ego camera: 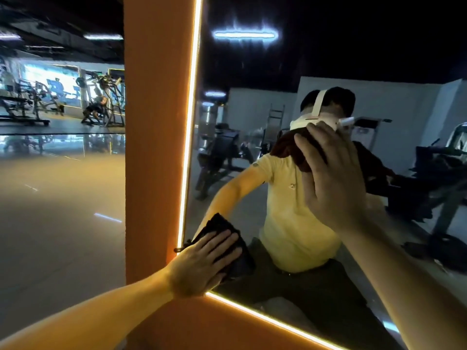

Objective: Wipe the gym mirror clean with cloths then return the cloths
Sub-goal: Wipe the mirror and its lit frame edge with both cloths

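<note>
The large wall mirror (pixel 353 59) with its glowing amber light strip fills the right two thirds of the frame, set in an orange frame (pixel 156 122). Low in the centre, the left hand (pixel 204 261) lies flat with its fingers spread over a dark, crumpled cloth (pixel 227 231), pressing it against the glass just beside the mirror's lower left corner; the cloth shows above and to the right of the fingers, while the part under the palm is hidden. Right of centre, the right hand (pixel 331 178) is raised higher, fingers together and laid flat over a dark reddish-brown cloth (pixel 290 147) that shows to the left of and above the fingertips, held against the glass. How far that cloth reaches behind the palm cannot be made out. Both forearms run off the bottom edge. The glass reflects a person in a yellow shirt, partly covered by the right hand. In the upper left, gym machines (pixel 101 102) stand blurred and dim.
</note>
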The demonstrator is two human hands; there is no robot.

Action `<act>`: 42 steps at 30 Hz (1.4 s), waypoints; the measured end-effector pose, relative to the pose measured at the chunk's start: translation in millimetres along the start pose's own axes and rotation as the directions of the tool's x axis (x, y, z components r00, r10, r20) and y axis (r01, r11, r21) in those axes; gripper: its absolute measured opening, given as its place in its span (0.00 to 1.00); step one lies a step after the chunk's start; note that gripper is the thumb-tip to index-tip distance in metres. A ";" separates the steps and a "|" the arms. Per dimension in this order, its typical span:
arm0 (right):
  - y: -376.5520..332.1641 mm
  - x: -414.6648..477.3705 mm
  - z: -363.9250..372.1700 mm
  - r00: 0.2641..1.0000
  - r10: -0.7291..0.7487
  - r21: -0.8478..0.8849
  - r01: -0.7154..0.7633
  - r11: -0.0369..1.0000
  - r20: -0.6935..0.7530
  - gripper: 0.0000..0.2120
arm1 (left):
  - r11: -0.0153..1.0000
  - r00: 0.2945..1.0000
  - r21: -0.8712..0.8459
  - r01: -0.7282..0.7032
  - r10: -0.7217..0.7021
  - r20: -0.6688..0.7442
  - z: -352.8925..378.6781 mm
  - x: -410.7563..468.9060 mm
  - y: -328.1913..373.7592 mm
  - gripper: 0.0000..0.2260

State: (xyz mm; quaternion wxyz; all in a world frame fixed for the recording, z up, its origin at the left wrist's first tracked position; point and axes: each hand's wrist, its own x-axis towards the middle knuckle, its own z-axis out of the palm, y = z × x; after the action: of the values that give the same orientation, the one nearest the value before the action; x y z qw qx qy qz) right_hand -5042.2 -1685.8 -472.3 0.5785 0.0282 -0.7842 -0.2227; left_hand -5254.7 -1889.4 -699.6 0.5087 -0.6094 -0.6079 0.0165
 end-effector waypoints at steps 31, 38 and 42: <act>92.8 270.9 -48.0 0.958 0.090 -0.066 -0.111 0.992 -0.273 0.22 | 0.998 0.975 0.060 0.002 0.012 -0.222 -190.8 281.0 -296.8 0.31; 131.8 364.5 -72.4 0.934 0.157 -0.003 -0.166 0.986 -0.321 0.22 | 0.783 0.632 -0.354 0.511 -0.622 -0.463 -268.0 417.8 -378.3 0.31; 145.5 409.9 -89.0 0.948 0.166 0.057 -0.157 0.986 -0.271 0.20 | 0.999 0.976 -0.039 0.002 -0.010 -0.217 -257.7 386.3 -345.9 0.29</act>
State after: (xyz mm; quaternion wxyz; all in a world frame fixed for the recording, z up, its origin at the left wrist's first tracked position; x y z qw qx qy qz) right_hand -5064.2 -1706.9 -29.4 0.6975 0.0046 -0.6996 -0.1549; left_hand -5240.1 -1840.1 -122.9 0.5603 -0.6153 -0.5508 -0.0633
